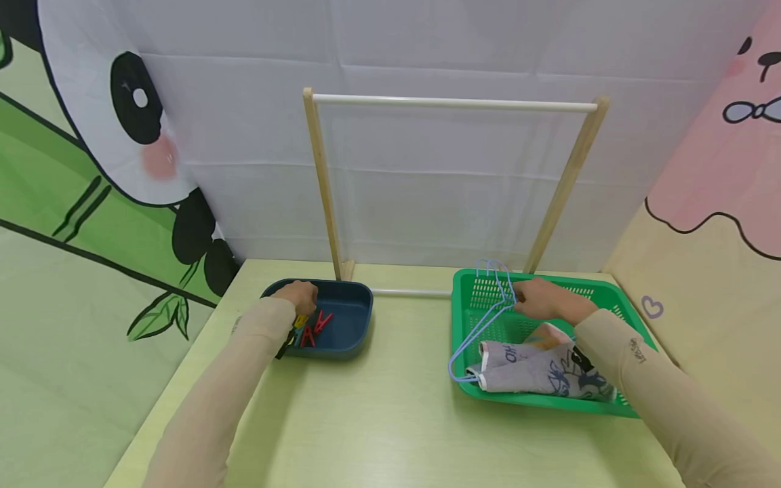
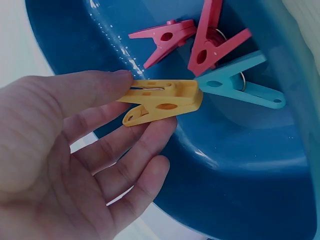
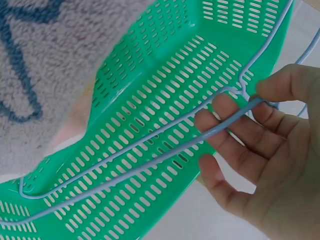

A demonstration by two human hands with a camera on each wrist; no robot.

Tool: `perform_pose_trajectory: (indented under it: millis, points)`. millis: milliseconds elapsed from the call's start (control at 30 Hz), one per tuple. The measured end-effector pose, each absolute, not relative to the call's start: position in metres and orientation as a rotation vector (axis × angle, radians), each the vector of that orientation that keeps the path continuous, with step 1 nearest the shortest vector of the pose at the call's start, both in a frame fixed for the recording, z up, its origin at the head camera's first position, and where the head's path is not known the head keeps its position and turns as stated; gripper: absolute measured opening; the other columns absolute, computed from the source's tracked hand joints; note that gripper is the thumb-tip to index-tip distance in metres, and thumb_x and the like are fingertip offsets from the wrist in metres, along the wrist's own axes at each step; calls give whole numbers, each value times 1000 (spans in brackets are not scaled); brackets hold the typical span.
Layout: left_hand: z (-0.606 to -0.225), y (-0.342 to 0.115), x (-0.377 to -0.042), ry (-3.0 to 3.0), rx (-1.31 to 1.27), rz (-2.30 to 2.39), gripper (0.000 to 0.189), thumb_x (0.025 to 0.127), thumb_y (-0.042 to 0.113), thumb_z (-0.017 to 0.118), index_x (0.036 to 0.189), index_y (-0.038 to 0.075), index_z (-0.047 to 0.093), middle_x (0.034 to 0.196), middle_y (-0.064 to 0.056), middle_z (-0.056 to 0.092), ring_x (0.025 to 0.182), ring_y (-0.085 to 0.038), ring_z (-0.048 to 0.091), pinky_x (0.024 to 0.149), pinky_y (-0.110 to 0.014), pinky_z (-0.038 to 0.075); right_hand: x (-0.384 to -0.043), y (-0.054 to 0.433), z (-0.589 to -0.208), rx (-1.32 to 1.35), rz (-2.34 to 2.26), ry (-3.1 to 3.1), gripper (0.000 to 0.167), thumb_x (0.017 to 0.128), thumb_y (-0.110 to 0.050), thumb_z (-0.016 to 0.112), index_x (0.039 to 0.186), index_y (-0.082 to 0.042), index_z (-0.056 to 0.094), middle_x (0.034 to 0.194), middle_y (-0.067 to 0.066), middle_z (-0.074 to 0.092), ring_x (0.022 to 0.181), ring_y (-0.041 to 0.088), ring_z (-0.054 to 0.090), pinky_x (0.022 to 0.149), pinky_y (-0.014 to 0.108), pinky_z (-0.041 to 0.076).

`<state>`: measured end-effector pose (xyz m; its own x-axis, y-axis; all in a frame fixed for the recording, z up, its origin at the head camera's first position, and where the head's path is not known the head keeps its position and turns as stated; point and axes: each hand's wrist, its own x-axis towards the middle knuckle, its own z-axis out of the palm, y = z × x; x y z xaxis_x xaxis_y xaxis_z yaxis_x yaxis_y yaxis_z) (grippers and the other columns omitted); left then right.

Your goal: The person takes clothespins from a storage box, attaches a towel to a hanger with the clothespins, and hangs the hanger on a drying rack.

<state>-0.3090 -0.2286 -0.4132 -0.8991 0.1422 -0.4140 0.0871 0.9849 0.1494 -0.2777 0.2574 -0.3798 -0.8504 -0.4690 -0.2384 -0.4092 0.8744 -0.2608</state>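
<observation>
Over the dark blue basin, my left hand pinches a yellow clothespin between thumb and fingers. Two red clothespins and a light blue clothespin lie in the basin below it. My right hand grips light blue wire hangers near their necks, with the thumb and fingers around the wire in the right wrist view. These hangers, at least two, hang tilted over the left side of a green basket. Folded grey printed towels lie in that basket, partly hidden by my right sleeve.
Behind the containers stands a wooden rack with a white top bar and a lower white bar. The pale table extends between basin and basket. Printed cloth walls enclose the back and sides.
</observation>
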Motion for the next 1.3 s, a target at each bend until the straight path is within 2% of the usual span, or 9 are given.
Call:
perform_pose_trajectory:
  millis: [100, 167, 300, 433, 500, 667, 867, 1067, 1300]
  points:
    - [-416, -230, -312, 2695, 168, 201, 28, 91, 13, 60, 116, 1, 56, 109, -18, 58, 93, -31, 58, 81, -48, 48, -276, 259, -378, -654, -352, 2748, 9, 96, -13, 48, 93, -8, 55, 79, 2, 55, 71, 18, 50, 63, 37, 41]
    - [-418, -230, -313, 2695, 162, 206, 34, 91, 14, 60, 122, 0, 53, 115, -20, 56, 99, -34, 57, 83, -49, 47, -275, 261, -377, -651, -393, 2758, 14, 96, -12, 45, 99, -4, 55, 82, 5, 57, 73, 20, 51, 65, 39, 40]
    - [-415, -228, -313, 2687, 155, 183, 50, 93, 14, 56, 136, -5, 41, 129, -27, 49, 110, -39, 53, 90, -52, 43, -273, 265, -375, -660, -447, 2785, 33, 99, -13, 36, 122, 3, 52, 110, 22, 60, 100, 34, 57, 82, 49, 44]
    - [-410, -227, -312, 2692, 168, 178, 46, 93, 14, 55, 132, -9, 45, 125, -27, 52, 106, -37, 55, 90, -50, 44, -272, 271, -374, -657, -486, 2790, 43, 101, -16, 28, 135, 5, 45, 129, 29, 50, 121, 47, 43, 96, 58, 35]
    - [-409, -226, -312, 2698, 186, 182, 40, 92, 14, 55, 125, -8, 51, 119, -24, 56, 101, -35, 57, 87, -49, 46, -273, 273, -373, -656, -499, 2791, 43, 101, -16, 26, 131, 3, 49, 124, 27, 54, 118, 46, 46, 95, 58, 36]
    - [-407, -224, -311, 2702, 230, 195, 30, 92, 16, 57, 113, -5, 60, 105, -19, 62, 89, -29, 60, 79, -45, 50, -273, 277, -369, -627, -568, 2778, 40, 101, -18, 23, 100, -1, 60, 99, 14, 61, 93, 32, 57, 83, 49, 43]
    - [-403, -219, -308, 2718, 280, 206, 26, 91, 15, 57, 109, -4, 61, 105, -18, 62, 84, -27, 59, 73, -41, 49, -268, 280, -363, -516, -845, 2642, 44, 104, -27, 24, 72, -6, 45, 64, 5, 40, 57, 18, 35, 65, 37, 35]
    - [-401, -215, -305, 2732, 300, 240, 34, 92, 16, 57, 119, -5, 57, 113, -20, 60, 97, -33, 59, 81, -46, 50, -264, 285, -357, -495, -976, 2630, 44, 105, -28, 25, 71, -7, 45, 62, 5, 39, 54, 17, 33, 63, 36, 36]
    - [-400, -214, -304, 2775, 309, 273, 33, 92, 19, 60, 114, -5, 60, 109, -20, 62, 96, -34, 60, 81, -47, 49, -260, 291, -349, -570, -983, 2709, 42, 105, -19, 24, 71, -7, 45, 62, 4, 39, 55, 18, 35, 64, 35, 34]
